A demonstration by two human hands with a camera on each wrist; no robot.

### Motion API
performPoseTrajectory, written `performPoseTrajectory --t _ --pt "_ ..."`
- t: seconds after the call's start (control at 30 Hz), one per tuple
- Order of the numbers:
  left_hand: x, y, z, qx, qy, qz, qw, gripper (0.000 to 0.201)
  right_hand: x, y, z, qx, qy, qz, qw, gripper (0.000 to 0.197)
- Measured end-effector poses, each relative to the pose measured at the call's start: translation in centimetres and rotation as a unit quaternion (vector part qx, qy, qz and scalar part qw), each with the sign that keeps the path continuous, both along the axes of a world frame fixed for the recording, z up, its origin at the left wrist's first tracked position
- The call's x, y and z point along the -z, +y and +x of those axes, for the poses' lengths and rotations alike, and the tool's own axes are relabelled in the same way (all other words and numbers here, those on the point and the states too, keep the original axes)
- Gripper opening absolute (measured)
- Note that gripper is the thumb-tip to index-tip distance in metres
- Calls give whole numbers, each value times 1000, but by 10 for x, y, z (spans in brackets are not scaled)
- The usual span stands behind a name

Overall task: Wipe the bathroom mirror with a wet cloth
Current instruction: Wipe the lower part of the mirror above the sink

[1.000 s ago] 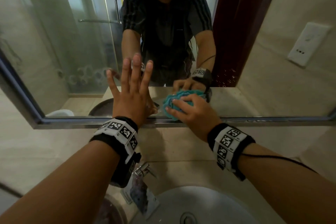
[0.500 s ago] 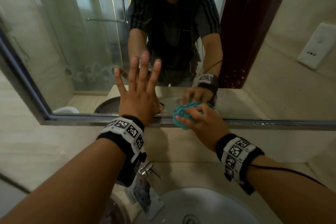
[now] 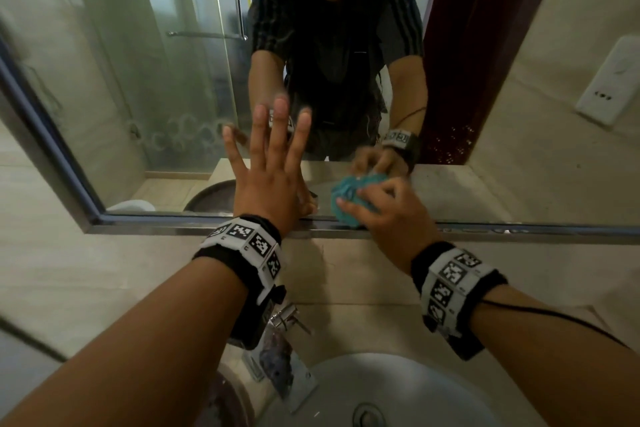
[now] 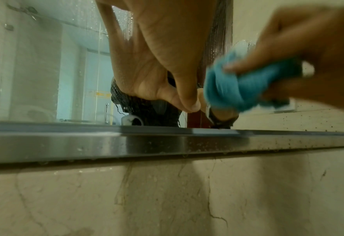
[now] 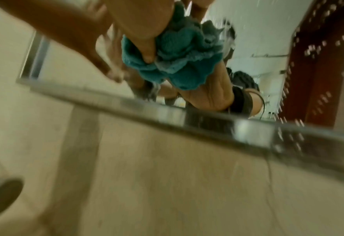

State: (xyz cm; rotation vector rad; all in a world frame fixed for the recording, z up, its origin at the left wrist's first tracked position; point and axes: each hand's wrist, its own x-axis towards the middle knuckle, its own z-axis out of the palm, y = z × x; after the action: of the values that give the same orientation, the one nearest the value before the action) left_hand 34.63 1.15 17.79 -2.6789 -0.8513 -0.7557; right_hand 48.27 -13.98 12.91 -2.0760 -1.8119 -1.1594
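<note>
Smearing looks the main hazard: the left hand [image 3: 268, 180] lies flat on the mirror [image 3: 156, 80], fingers spread, just beside the bunched teal cloth [image 3: 349, 196] that the right hand's [image 3: 388, 215] curled fingers grip above the metal frame [image 3: 156, 224], so prints could stay on the glass.

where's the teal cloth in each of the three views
Head: the teal cloth sits right of centre, bunched in the right hand against the mirror's bottom edge.
Left wrist: the cloth is right of centre, beside the left hand.
Right wrist: the cloth is at top centre, under the fingers.
Shared landmark: the metal mirror frame just below it.
</note>
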Motion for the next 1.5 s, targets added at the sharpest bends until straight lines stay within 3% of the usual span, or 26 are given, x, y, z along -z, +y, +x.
performPoseTrajectory --t 0.1,0.37,0.67,0.83,0.93,1.0,1.07,1.13,1.17,1.23,1.3,1.33,1.4,1.5 --pt "1 1 -1 0 -8 -1 1000 144 27 -10 2 -9 57 -24 998 68" --pt "3 0 -1 -6 6 -9 1000 143 20 -42 21 24 64 -29 997 57" --pt "1 -3 -1 -2 6 -9 1000 135 19 12 -19 -30 61 -20 997 56" --pt "3 -5 1 -9 -5 5 1000 134 22 -38 27 -19 52 -41 998 67" --pt "3 -11 0 -13 -30 34 999 135 -6 -47 37 -3 27 -90 996 65" --pt "1 -19 0 -2 -34 68 997 136 -44 -35 34 -10 6 -27 1000 49" --pt "-5 -27 8 26 -32 111 993 133 -81 -22 28 -14 36 101 994 32" --pt "-11 -34 21 40 -29 127 991 134 -91 -10 23 10 62 213 975 38" --pt "-11 -35 27 35 -28 125 991 135 -82 -6 22 13 80 216 973 36" --pt "-9 -34 34 18 -26 126 992 137 -43 -9 18 -25 119 116 986 26" --pt "-4 -32 36 5 -25 131 991 136 -10 -23 18 -52 7 -43 998 31" --pt "-3 -31 37 1 -22 132 991 137 -11 -28 24 -61 -9 -74 995 35" --pt "-3 -31 38 -6 -20 138 990 140 -41 -24 30 -63 19 -14 998 34" --pt "-3 -30 40 -11 -17 142 990 145 -98 -10 25 -19 114 203 972 39"
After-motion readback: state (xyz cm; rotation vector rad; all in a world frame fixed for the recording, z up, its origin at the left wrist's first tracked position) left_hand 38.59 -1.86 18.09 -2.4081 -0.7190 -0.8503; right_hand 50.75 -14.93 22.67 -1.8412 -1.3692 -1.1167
